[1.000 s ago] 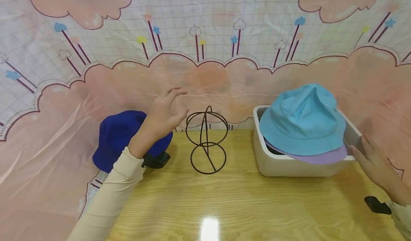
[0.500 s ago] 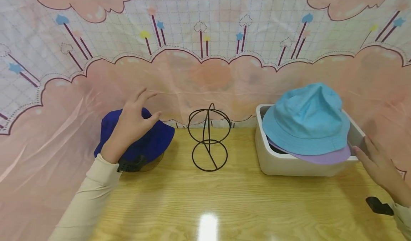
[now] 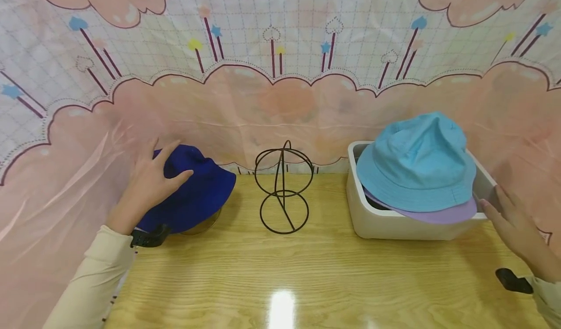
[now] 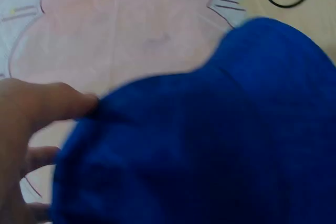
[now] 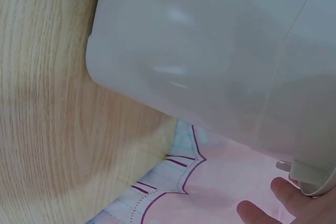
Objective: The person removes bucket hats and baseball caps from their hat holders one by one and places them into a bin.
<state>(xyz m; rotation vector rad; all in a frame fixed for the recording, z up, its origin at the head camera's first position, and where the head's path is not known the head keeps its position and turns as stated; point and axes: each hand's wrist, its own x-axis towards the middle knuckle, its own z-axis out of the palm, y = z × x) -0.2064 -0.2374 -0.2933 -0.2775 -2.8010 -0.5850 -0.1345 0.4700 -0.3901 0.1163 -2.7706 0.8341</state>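
At the left, a dark blue bucket hat (image 3: 197, 187) sits over a round base that shows below its brim. My left hand (image 3: 151, 183) is at the hat's left side, thumb and fingers spread apart. In the left wrist view, the fingertips (image 4: 84, 104) are right at the edge of the blue cloth. My right hand (image 3: 519, 229) rests at the right rim of a white bin (image 3: 407, 229), its fingers fairly straight. Inside the bin a light blue bucket hat (image 3: 416, 163) lies on top of a lilac hat (image 3: 447, 215), most of which is hidden.
Between the blue hat and the bin, a black wire hat stand (image 3: 284, 192) stands on the wooden table (image 3: 328, 270). A printed pink and white cloth (image 3: 280, 100) hangs behind and drapes along the left side.
My left hand has moved left and down, from near the wire stand to the left side of the dark blue hat. My right hand has stayed at the bin's rim.
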